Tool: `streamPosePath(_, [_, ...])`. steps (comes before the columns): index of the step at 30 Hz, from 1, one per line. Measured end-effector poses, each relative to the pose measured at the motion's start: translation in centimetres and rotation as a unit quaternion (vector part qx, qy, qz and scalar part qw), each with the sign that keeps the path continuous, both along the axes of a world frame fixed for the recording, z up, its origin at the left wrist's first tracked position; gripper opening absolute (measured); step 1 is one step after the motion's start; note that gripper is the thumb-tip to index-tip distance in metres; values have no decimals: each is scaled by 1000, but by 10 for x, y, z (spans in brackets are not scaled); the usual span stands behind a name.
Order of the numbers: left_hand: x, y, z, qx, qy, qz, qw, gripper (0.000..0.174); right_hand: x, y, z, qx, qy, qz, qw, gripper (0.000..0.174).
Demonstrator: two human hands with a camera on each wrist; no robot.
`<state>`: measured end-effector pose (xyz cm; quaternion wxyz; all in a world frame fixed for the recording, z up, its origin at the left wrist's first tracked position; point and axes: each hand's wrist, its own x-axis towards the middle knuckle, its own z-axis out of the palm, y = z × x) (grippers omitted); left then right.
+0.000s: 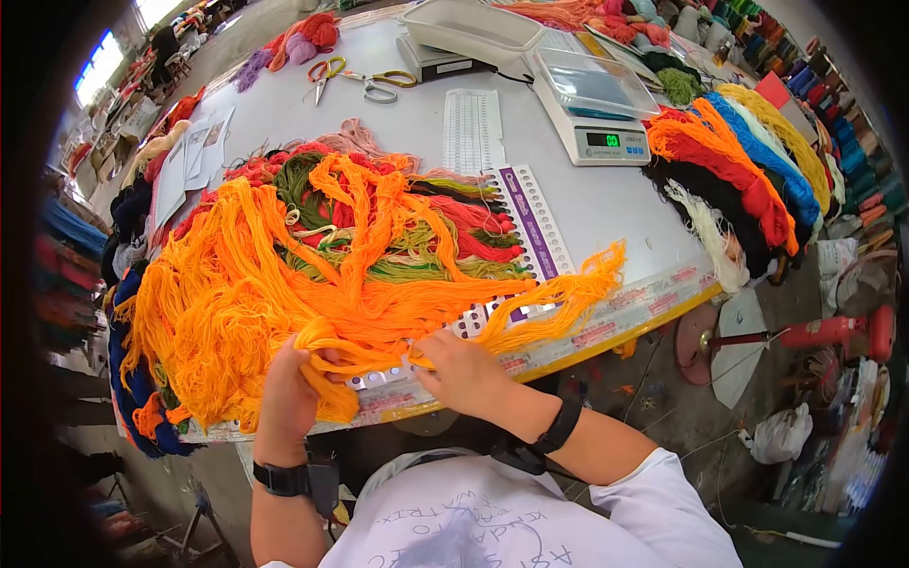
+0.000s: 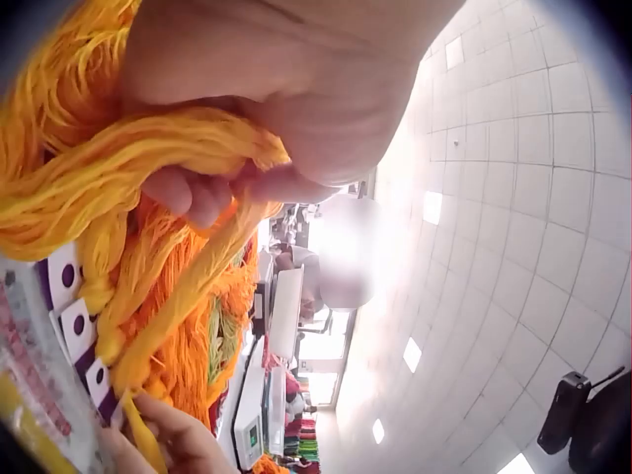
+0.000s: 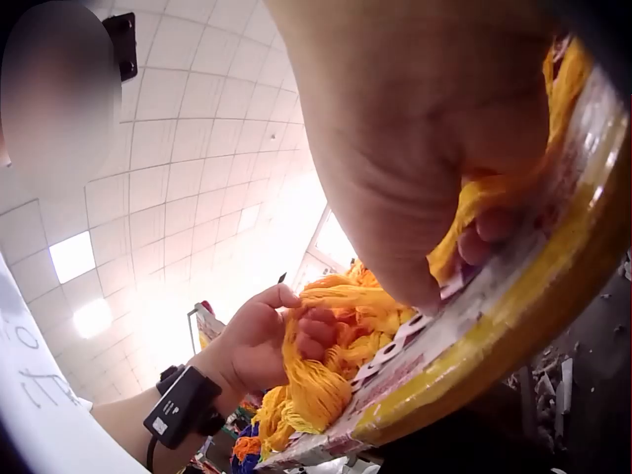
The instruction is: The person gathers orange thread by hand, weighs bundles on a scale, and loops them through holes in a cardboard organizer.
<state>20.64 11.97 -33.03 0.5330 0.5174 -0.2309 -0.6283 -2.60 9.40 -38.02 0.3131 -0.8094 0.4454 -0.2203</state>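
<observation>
In the head view my left hand point(image 1: 287, 393) grips a thick hank of yellow-orange yarn point(image 1: 327, 341) at the table's front edge. The left wrist view shows the strands point(image 2: 148, 148) wrapped by its curled fingers. My right hand point(image 1: 464, 374) is to the right of it, pinching a thinner bunch of the same yarn, whose loose tail point(image 1: 568, 303) trails off to the right. Under the yarn lies a white and purple card strip point(image 1: 535, 222) with punched holes along its edges. In the right wrist view the right fingertips point(image 3: 484, 237) are right by the holed card's edge point(image 3: 395, 346).
A large pile of orange yarn point(image 1: 208, 293) covers the left of the table, beside red and green hanks point(image 1: 473, 232). Scissors point(image 1: 379, 83), a digital scale point(image 1: 606, 142) and a plastic tray point(image 1: 473, 26) stand farther back. More hanks point(image 1: 757, 189) hang over the right edge.
</observation>
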Motion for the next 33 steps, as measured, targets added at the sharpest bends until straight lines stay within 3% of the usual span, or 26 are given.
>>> streamPosePath(2, [-1,4,-9,-33,57,-29,997,31,-1,-3,1,10,19,-13,1000,31])
streamPosePath(5, [4,7,-23,-9,144,-22,989,30,0,-5,-4,-10,91,49,995,24])
streamPosePath(7, [1,9,-21,-15,203,-1,979,27,0,-9,-7,-132,91,37,986,18])
streamPosePath(9, [-5,8,-23,-29,266,9,963,24,2,-10,-4,-177,59,38,982,17])
streamPosePath(10, [-9,8,-25,-35,257,-4,966,23,2,-12,-2,-225,30,32,973,16])
streamPosePath(13, [-24,0,-28,-27,228,-16,973,23,3,-16,1,-226,-16,38,973,15])
streamPosePath(14, [-29,-4,-30,-37,166,-68,983,21,3,-16,5,-226,-14,40,973,15])
streamPosePath(16, [-41,-12,-26,-25,54,-160,985,18,2,-16,14,90,-58,7,994,26])
streamPosePath(17, [-47,-15,-25,-26,55,-159,985,18,1,-18,19,90,-56,8,994,26])
streamPosePath(19, [-57,-21,-22,-29,-98,-251,963,24,0,-25,30,197,-188,4,962,36])
streamPosePath(20, [-59,-23,-16,2,-126,-263,957,27,-1,-28,35,198,-186,5,962,36])
streamPosePath(23, [-55,-27,-34,-84,-217,-230,945,25,-1,-32,36,229,-187,30,955,34])
streamPosePath(24, [-52,-26,-37,-84,-215,-233,945,25,1,-33,24,181,-153,35,971,30])
streamPosePath(26, [-51,-24,-33,-65,-80,-191,976,25,5,-30,7,134,-117,35,983,26])
streamPosePath(28, [-50,-22,-36,-87,-75,-205,972,24,11,-27,-1,45,-6,29,999,18])
streamPosePath(30, [-45,-19,-32,-109,-73,-216,968,23,14,-24,-3,42,-5,8,999,17])
streamPosePath(33, [-13,-4,-8,-68,-57,-109,990,19,10,-24,-2,70,-33,-37,996,15])
